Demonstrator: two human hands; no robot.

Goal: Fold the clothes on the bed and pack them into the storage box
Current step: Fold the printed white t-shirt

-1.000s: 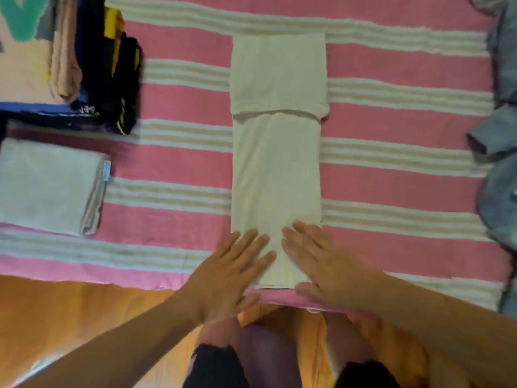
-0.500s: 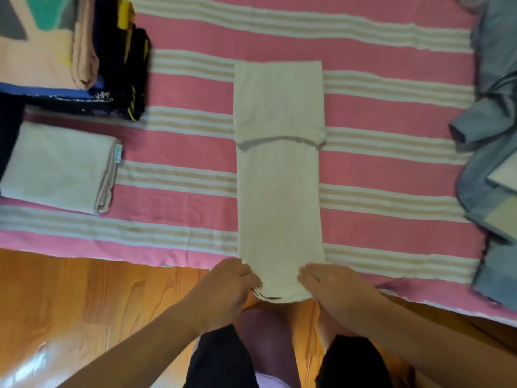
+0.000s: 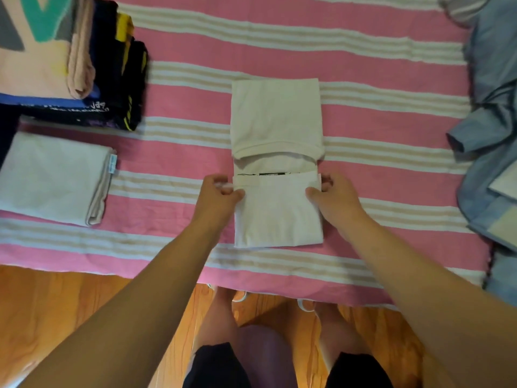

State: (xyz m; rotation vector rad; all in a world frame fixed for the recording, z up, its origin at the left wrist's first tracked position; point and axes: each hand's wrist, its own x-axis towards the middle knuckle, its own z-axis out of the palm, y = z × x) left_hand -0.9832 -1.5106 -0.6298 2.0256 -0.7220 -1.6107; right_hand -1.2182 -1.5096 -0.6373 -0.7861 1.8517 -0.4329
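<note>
On the striped bed [image 3: 363,65], the white shirt [image 3: 277,163] lies centre, near edge. Soft, light and floppy, it is best held at its corners. Left hand [image 3: 218,196] and right hand [image 3: 333,198] pinch its folded flap.

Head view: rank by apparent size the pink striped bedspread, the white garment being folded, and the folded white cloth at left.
1. Pink striped bedspread, by far the largest.
2 and 3. White garment and folded white cloth look about alike; unranked.
</note>
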